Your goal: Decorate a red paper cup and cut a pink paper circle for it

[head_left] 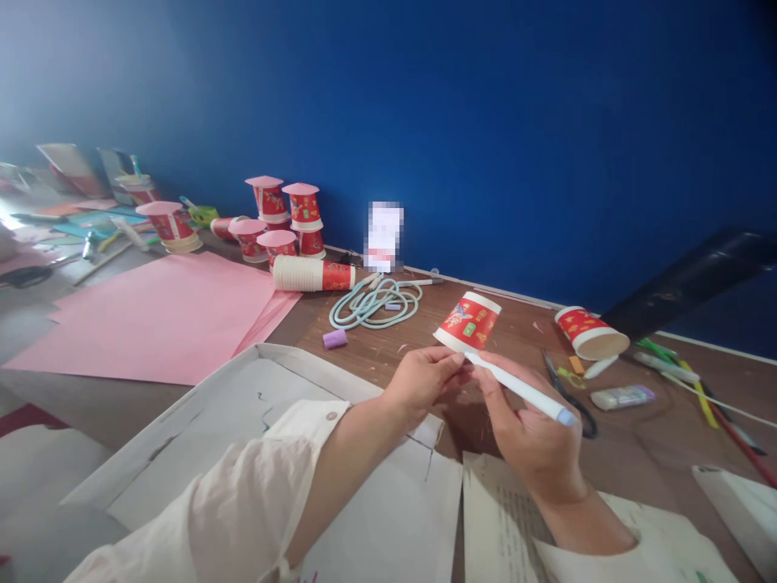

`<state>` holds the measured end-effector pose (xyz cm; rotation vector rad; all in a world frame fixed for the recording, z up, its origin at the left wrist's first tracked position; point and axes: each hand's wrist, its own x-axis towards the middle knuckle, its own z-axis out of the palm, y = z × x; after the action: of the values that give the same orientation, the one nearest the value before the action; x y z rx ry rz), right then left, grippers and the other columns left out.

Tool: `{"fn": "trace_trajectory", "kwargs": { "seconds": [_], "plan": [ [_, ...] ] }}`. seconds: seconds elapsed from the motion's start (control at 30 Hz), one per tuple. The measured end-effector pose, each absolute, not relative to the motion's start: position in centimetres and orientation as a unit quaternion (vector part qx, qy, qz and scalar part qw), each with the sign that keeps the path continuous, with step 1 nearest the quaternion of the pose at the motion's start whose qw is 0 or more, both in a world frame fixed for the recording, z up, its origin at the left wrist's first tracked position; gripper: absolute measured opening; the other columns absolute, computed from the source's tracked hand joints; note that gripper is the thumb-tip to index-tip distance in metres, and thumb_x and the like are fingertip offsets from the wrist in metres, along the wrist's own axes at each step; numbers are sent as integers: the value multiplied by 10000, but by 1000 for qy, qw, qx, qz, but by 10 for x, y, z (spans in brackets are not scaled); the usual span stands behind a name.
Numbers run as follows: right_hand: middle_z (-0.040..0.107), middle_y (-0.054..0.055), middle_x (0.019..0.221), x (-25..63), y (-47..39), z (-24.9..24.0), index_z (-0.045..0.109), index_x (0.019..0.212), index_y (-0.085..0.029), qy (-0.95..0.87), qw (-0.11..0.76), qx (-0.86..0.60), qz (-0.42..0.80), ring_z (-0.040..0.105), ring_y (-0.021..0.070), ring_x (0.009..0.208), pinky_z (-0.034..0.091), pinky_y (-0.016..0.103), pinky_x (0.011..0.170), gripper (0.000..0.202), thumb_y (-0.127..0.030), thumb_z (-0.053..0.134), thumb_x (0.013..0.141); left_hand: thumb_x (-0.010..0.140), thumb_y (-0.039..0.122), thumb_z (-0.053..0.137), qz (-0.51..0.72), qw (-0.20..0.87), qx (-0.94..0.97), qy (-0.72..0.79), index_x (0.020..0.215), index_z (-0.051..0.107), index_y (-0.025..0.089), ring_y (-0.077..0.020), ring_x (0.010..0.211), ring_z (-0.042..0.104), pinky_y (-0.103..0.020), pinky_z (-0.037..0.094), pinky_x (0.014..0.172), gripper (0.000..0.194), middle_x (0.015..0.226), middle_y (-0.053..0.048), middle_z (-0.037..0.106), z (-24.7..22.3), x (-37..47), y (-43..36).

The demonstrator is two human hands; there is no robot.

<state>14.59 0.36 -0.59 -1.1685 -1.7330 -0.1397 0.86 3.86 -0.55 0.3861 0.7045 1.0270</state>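
My right hand (534,421) is closed around a white marker pen (522,387) with a pale blue end, its other end pointing at my left fingertips. My left hand (422,385) meets it there, thumb and fingers pinched together; what they hold, if anything, is hidden. Just beyond the hands a red paper cup (470,320) with a printed pattern stands upside down on the brown table (376,356). Another red cup (588,332) lies on its side to the right.
Pink paper (151,316) covers the left. Behind it stand cups with pink paper tops (267,198), beside a nested cup stack (303,274) lying down. A coiled cable (376,304), purple cap (334,338), scissors (567,393) and white box lid (218,413) lie around my hands.
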Motion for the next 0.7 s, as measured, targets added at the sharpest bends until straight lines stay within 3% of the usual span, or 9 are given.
{"fn": "trace_trajectory", "kwargs": {
  "seconds": [0.27,0.7],
  "plan": [
    [769,66,994,152,2,-6,722,1063,-199,-719,491,-488,-61,724,207,883,573,336,833,191,-213,658,884,753,276,793,454,779,267,341,753,718,93,-111,688,652,-221,505,720,197,734,-73,694,-11,9,41],
    [766,84,1001,149,2,-7,733,1051,-166,-716,492,-492,-46,714,204,906,548,326,847,188,-208,655,886,833,192,688,449,772,279,354,728,713,104,-73,618,605,-208,477,705,139,656,-27,657,-8,8,39]
  ]
}}
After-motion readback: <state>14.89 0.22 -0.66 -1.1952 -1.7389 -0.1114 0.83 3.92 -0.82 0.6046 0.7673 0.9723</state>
